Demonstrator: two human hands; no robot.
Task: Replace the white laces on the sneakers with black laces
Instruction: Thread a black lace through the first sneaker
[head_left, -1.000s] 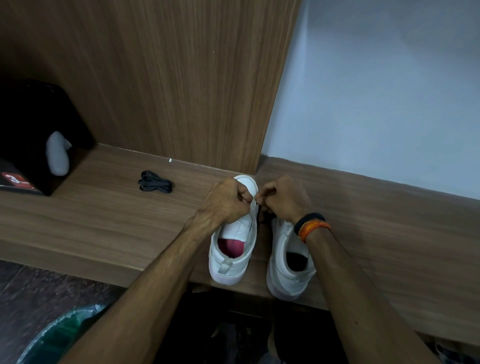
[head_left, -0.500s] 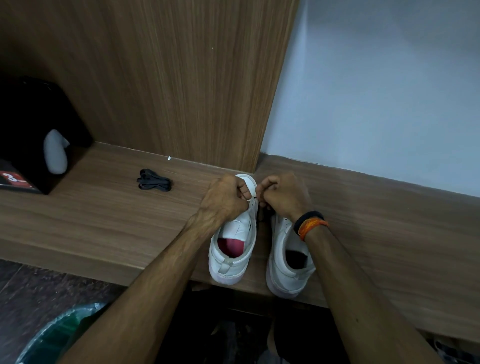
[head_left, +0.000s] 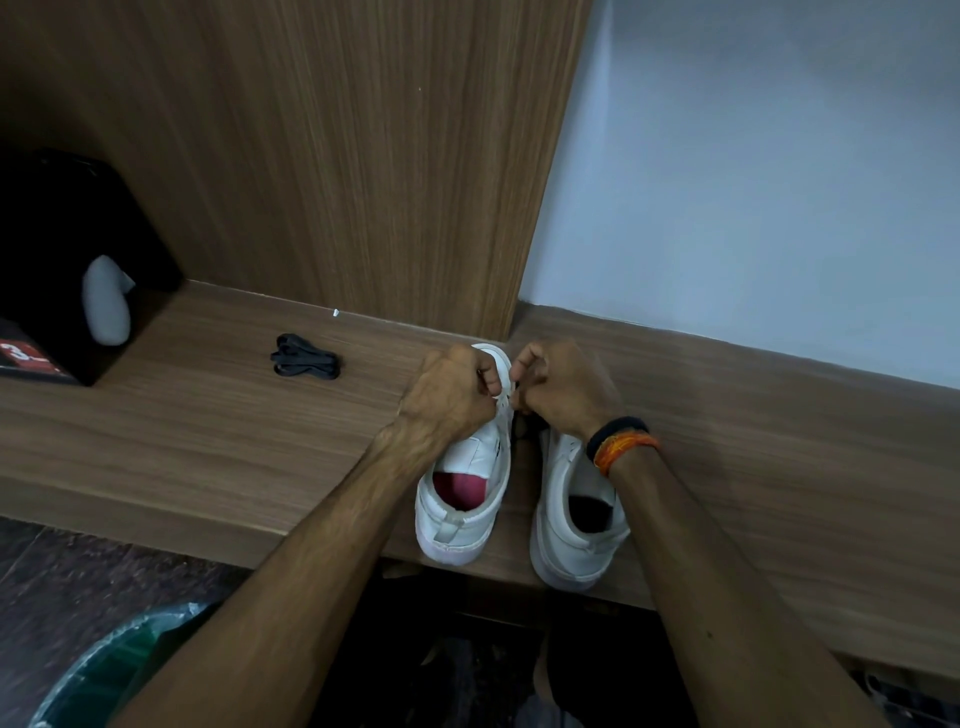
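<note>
Two white sneakers stand heel-toward-me on a wooden bench (head_left: 218, 447). The left sneaker (head_left: 462, 499) has a pink insole, the right sneaker (head_left: 571, 525) a dark one. Both hands work over the front of the left sneaker. My left hand (head_left: 449, 395) has its fingers curled and pinches a white lace (head_left: 503, 399) by the eyelets. My right hand (head_left: 563, 387), with a black and an orange wristband, pinches the same lace from the other side. Most of the lacing is hidden under the hands. A folded bundle of black laces (head_left: 305, 357) lies on the bench to the left.
A black box (head_left: 57, 270) with a grey object (head_left: 106, 301) in front of it stands at the bench's far left. A wooden panel and a white wall rise behind the bench. A green bin (head_left: 119, 670) with a plastic liner sits on the dark floor below.
Both hands stay at the front of the left sneaker, with only small finger movements on the lace. The sneakers and the black bundle have not moved.
</note>
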